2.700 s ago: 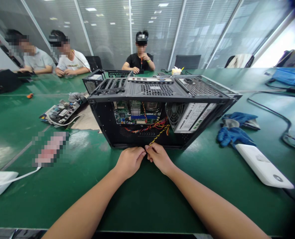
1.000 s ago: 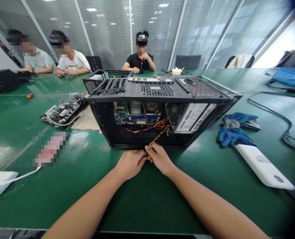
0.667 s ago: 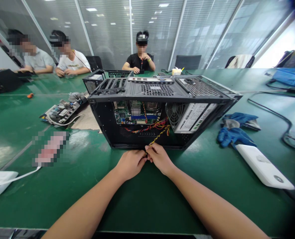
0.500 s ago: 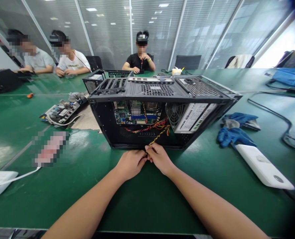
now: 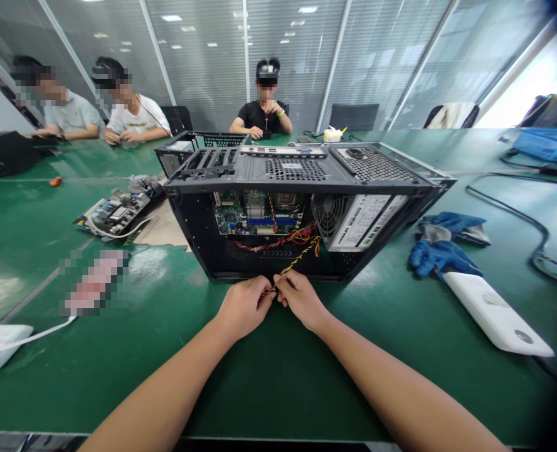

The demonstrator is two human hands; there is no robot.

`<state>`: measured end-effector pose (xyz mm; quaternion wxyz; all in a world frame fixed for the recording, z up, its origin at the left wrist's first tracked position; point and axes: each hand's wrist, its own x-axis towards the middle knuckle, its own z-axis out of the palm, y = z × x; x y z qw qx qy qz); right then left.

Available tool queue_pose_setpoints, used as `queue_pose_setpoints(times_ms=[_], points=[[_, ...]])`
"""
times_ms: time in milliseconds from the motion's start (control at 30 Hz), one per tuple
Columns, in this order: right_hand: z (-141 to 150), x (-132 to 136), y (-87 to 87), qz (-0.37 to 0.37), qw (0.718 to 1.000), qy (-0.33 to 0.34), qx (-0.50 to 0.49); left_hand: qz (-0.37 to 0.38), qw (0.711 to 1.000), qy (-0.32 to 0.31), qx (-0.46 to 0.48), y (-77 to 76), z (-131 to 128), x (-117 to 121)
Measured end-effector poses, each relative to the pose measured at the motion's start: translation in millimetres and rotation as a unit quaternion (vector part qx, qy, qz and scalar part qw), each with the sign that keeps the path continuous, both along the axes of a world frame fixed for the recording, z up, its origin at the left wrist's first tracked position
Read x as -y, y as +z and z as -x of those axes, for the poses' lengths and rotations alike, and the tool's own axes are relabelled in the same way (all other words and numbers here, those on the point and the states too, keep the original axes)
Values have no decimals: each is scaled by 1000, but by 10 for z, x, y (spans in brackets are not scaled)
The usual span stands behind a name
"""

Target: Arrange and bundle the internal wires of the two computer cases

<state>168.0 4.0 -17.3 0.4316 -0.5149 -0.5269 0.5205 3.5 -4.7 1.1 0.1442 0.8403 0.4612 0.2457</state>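
A black computer case (image 5: pixel 302 169) lies open toward me, showing a green motherboard (image 5: pixel 234 220) and a power supply (image 5: pixel 367 221) with its fan. From the power supply runs a twisted yellow-and-black cable (image 5: pixel 302 256), out over the case's near edge. My right hand (image 5: pixel 300 298) pinches this cable just in front of the case. Beside it, my left hand (image 5: pixel 245 306) has its fingers closed on the end part of the same cable. The cable's tip is hidden by my fingers. More red and yellow wires (image 5: pixel 278 242) hang inside the case.
Blue gloves (image 5: pixel 441 251) and a white power bank (image 5: pixel 495 314) lie to the right. Left are a circuit assembly (image 5: pixel 118 213) on cardboard (image 5: pixel 165 227), a blurred-out pink object (image 5: pixel 97 281) and another white device (image 5: pixel 0 345). Several people sit across the green table (image 5: pixel 278 389).
My left hand's fingers have shifted slightly on the cable, and a little more of it shows between my hands. My right hand holds its place.
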Motion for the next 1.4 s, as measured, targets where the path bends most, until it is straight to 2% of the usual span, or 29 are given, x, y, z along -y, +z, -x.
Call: queue_pose_setpoints(times_ms=[200, 500, 833, 1400], points=[[-11, 1, -4, -8, 1000, 5, 10, -37, 999, 10, -3, 9, 10, 10], [-3, 0, -11, 3, 1000, 6, -9, -4, 1000, 9, -1, -14, 14, -13], [-1, 8, 12, 7, 999, -19, -30, -39, 999, 21, 19, -6, 6, -4], [1, 18, 25, 2, 998, -2, -61, -30, 999, 31, 21, -38, 11, -34]])
